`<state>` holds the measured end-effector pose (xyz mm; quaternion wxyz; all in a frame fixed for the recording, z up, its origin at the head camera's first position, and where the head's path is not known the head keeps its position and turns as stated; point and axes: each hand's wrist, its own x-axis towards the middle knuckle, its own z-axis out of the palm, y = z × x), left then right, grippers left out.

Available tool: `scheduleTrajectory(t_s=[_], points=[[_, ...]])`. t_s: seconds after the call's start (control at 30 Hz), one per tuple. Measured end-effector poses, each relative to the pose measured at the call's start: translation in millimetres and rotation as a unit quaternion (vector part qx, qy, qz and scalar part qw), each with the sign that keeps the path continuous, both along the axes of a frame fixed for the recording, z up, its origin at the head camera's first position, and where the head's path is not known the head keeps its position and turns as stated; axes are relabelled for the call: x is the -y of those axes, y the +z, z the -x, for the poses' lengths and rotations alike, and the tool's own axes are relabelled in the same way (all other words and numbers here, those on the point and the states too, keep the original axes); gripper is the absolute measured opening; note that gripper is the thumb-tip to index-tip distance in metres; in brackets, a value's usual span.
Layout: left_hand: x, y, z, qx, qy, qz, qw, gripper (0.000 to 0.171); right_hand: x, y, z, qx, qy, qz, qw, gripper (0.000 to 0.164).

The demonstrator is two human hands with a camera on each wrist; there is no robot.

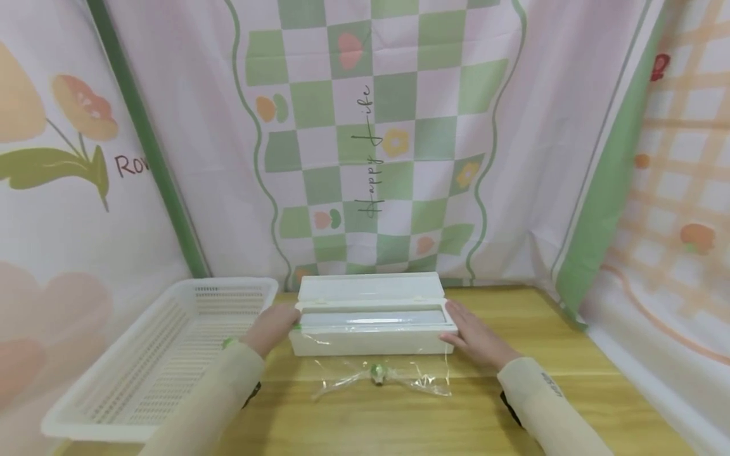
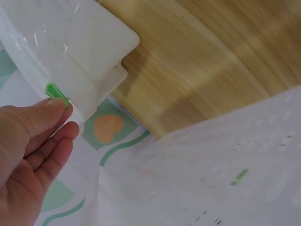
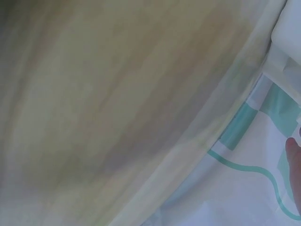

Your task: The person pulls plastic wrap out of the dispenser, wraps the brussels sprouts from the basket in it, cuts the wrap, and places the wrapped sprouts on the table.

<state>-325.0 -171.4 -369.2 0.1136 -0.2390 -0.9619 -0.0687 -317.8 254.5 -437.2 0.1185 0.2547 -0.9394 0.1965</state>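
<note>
A white cling film dispenser stands on the table with its lid raised and a roll inside. Clear film stretches from its front onto the wood, with a small green and whitish item at the film. At the dispenser's left end, my left hand pinches a small green slide cutter between thumb and forefinger. My right hand grips the right end, thumb at the front and fingers over the top. Only a fingertip part of that hand shows in the right wrist view.
A white slotted plastic basket sits on the left of the wooden table; a small green piece shows against it. Behind the table hangs a checked curtain, with more patterned cloth at both sides.
</note>
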Motion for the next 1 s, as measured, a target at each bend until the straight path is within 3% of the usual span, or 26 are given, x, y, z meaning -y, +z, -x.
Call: scheduleTrajectory(t_s=[0.17,0.43,0.6,0.77,0.9,1.0], points=[[-4,0.4,3.4,-0.009,0.005,-0.005,0.9999,0.010,-2,1.0,0.7,0.009,0.000,0.007,1.000,0.077],[-11,-1.0,-7.3,0.034,0.045,0.039,0.9977,0.008,-4,3.1,-0.3,0.059,0.005,0.050,0.997,0.084],[-13,-6.7,-12.4,-0.032,0.006,0.031,0.9990,0.010,-5,9.1,0.4,0.034,0.027,0.059,0.997,0.089],[-17,-11.7,-15.1,-0.101,-0.039,0.035,0.9935,0.010,-4,16.1,-1.9,-0.005,0.036,0.066,0.997,0.085],[-18,-14.4,-16.6,-0.128,-0.033,0.030,0.9908,0.012,2,20.8,-6.6,-0.023,0.037,0.065,0.997,0.071],[-20,-16.2,-16.9,-0.139,-0.018,0.036,0.9895,0.014,8,22.5,-8.4,-0.048,0.053,0.076,0.995,0.046]])
